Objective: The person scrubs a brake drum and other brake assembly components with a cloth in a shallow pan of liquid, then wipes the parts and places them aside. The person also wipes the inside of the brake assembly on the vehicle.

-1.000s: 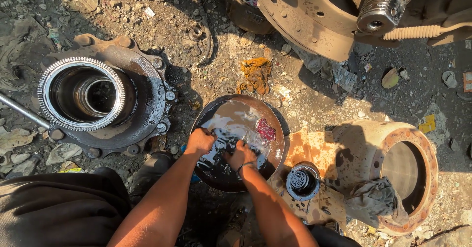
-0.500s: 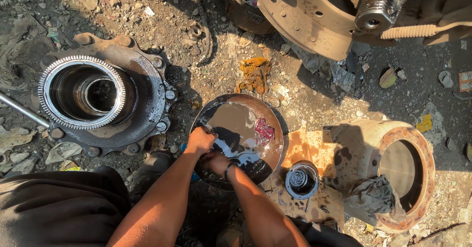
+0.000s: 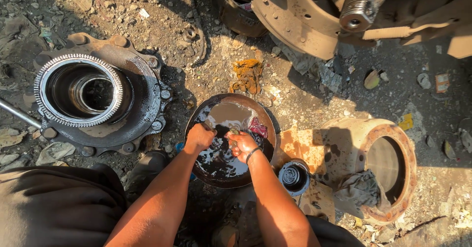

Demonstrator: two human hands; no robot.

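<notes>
Head view, ground-level work area. A wheel hub (image 3: 98, 99) with a toothed ring lies at left; a rusty brake drum (image 3: 378, 168) lies on its side at right, open end rightward. Between them sits a round metal pan (image 3: 209, 171) of dark oily liquid, directly ahead of the person. Both hands meet over its centre: the left hand (image 3: 199, 138) is closed in a fist, the right hand (image 3: 242, 145) curls its fingers around a small part (image 3: 234, 130), too small to identify. A red rag (image 3: 257, 127) lies just right of the hands. A small black cup-shaped piece (image 3: 293, 176) stands outside the rim, nearest the right forearm.
</notes>
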